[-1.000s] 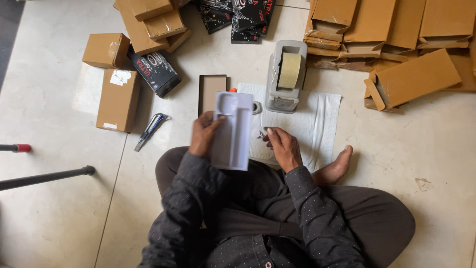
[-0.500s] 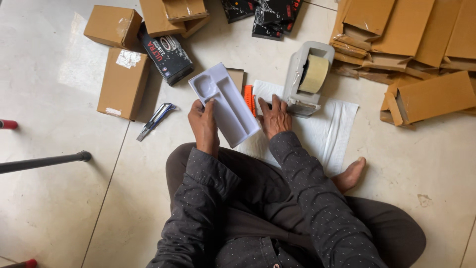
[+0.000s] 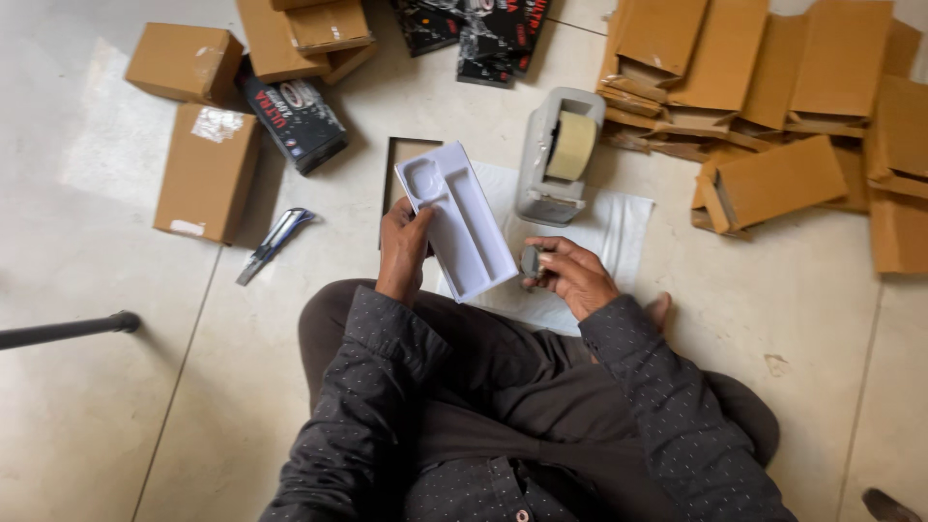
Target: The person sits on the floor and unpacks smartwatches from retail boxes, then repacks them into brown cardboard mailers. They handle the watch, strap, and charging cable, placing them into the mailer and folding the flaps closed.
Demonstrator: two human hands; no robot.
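I sit cross-legged on the tiled floor. My left hand (image 3: 403,244) holds a white moulded plastic tray (image 3: 456,221) by its left edge; the tray has a round recess at its far end and a long slot beside it. My right hand (image 3: 568,275) is closed on a small dark grey round object (image 3: 531,262) just right of the tray's near end. A white sheet (image 3: 607,224) lies on the floor under both. A flat dark box lid (image 3: 395,153) shows behind the tray.
A grey tape dispenser (image 3: 558,153) with a tan roll stands just beyond my hands. A utility knife (image 3: 274,244) lies at left. Brown cardboard boxes (image 3: 207,172) sit at left, flat brown cartons (image 3: 779,180) pile at right, black printed boxes (image 3: 296,118) at the back. A dark rod (image 3: 63,331) lies far left.
My right hand left the floor by the tray and now holds a small dark object. The tray stays in my left hand, tilted more toward me. The orange item is hidden.
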